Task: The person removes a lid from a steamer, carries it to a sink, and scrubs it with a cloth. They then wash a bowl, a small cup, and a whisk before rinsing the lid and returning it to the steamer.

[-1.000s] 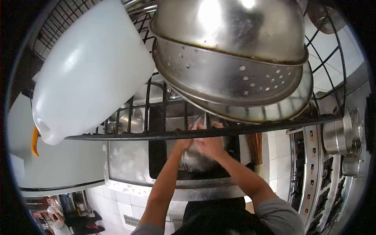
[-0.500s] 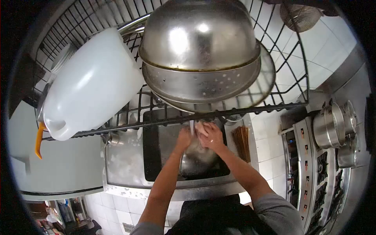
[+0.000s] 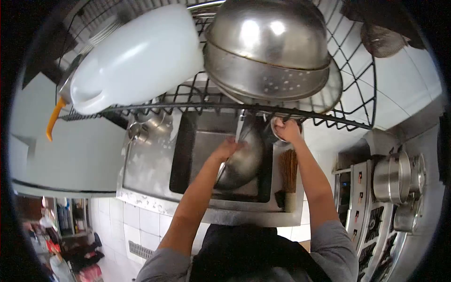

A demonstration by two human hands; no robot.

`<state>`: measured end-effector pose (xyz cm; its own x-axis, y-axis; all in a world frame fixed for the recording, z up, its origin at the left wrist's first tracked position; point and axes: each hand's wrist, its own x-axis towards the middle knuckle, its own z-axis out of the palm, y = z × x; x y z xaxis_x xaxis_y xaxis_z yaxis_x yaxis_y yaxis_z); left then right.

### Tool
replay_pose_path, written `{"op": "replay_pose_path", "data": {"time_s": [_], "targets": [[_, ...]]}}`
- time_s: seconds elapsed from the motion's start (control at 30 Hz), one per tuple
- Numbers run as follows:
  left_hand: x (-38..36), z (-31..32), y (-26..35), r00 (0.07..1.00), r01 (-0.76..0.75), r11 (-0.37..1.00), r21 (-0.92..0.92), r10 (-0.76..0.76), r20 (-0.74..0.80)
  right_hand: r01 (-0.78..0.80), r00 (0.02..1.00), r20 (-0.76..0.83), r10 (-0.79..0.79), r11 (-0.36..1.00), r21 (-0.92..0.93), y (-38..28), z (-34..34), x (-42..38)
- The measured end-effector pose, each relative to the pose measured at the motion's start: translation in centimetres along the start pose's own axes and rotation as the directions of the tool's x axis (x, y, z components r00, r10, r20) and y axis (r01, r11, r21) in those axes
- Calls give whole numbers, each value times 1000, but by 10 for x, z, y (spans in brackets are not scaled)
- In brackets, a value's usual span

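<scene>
A rounded metal bowl (image 3: 242, 164) sits in the dark-edged sink (image 3: 188, 160), below a tap (image 3: 240, 123) with a thin stream of water. My left hand (image 3: 227, 149) is at the stream, above the bowl's left side. Its fingers stretch to the right and are a little blurred; nothing shows in them. At the sink's back right corner, my right hand (image 3: 288, 129) reaches into a small round container (image 3: 277, 136). Those fingers are curled, and what they hold is hidden.
Overhead, a black wire rack (image 3: 206, 107) carries a white plastic jug (image 3: 136, 58), stacked metal bowls (image 3: 270, 56) and an orange handle (image 3: 55, 120). A bristle brush (image 3: 289, 174) lies right of the sink, metal cups (image 3: 138, 131) to its left. Pots (image 3: 392, 176) stand by the stove (image 3: 361, 192).
My hands were together under the water and have parted. The right hand has moved up and right to the small container; the left stays by the stream. The head view has shifted.
</scene>
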<state>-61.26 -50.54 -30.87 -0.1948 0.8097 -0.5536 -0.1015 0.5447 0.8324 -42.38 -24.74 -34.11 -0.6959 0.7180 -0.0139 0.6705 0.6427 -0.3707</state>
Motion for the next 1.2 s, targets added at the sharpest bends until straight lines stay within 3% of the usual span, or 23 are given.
{"op": "replay_pose_path", "data": {"time_s": [0.07,0.13,0.17,0.23,0.27,0.33,0.4,0.47,0.53,0.57,0.67,0.7,0.73,0.77,0.8,0.83,0.87,0.93,0.97,1.03,1.07,1.17,1.2], "targets": [[7,-14,-16,985,6,946,324,49,-162,28,979,-196,-62,985,-171,-14,5,-6],[-11,-26,-18,950,-115,982,-152,64,-305,72,986,-148,-76,997,-31,-73,-35,-33],[-15,-34,-25,939,-95,973,-213,16,-345,94,991,-107,-82,989,112,-101,-43,-46],[-21,-47,-53,909,-163,955,-248,48,-413,423,905,-139,-403,815,396,-119,6,-48],[-26,-56,-68,874,-231,932,-279,73,-481,493,865,-93,-494,797,349,-139,15,-49],[-41,-80,-89,914,-306,878,-369,163,-371,616,777,-53,-627,741,266,-164,34,-43],[-39,-103,-137,838,-351,825,-442,67,-541,647,755,-59,-653,728,227,-168,45,-29],[-65,-114,-137,847,-447,730,-517,159,-507,268,869,245,-430,824,499,-164,43,-16],[-81,-123,-141,835,-488,633,-601,137,-534,93,856,285,-431,670,736,-132,66,-17],[-90,-125,-137,830,-513,588,-626,154,-535,-161,885,375,-275,577,801,-116,77,-24],[-95,-144,-155,753,-542,585,-603,21,-657,-684,717,693,72,264,680,-64,160,-50],[-97,-146,-163,786,-546,512,-663,41,-616,-680,725,684,87,257,687,-61,153,-59],[-95,-151,-169,809,-547,495,-675,106,-578,-461,832,546,99,670,582,-55,148,-73],[-97,-147,-167,824,-542,491,-682,149,-547,-181,907,420,39,936,303,-52,139,-91],[-101,-143,-161,836,-535,486,-691,189,-514,-208,905,419,68,931,299,-47,124,-116],[-103,-135,-148,849,-518,490,-701,193,-492,-93,994,80,73,958,272,-46,89,-143],[-104,-125,-131,839,-518,568,-640,191,-510,17,962,-270,37,981,195,-49,52,-166],[-95,-111,-119,822,-522,635,-569,196,-535,-103,914,-390,111,994,42,-57,-10,-209],[-83,-106,-121,826,-488,681,-546,156,-542,-98,913,-394,105,994,38,-46,-9,-228],[-72,-87,-102,850,-423,730,-536,115,-515,-293,945,-156,288,956,-7,-26,1,-254],[-75,-70,-81,854,-433,731,-528,145,-500,-283,947,-159,278,959,-12,-22,3,-255],[-36,-73,-124,894,-352,771,-530,109,-435,-295,942,-143,302,953,73,-23,3,-261],[-34,-71,-124,900,-346,749,-566,95,-424,-215,953,-195,233,971,108,-28,-7,-259]]}}
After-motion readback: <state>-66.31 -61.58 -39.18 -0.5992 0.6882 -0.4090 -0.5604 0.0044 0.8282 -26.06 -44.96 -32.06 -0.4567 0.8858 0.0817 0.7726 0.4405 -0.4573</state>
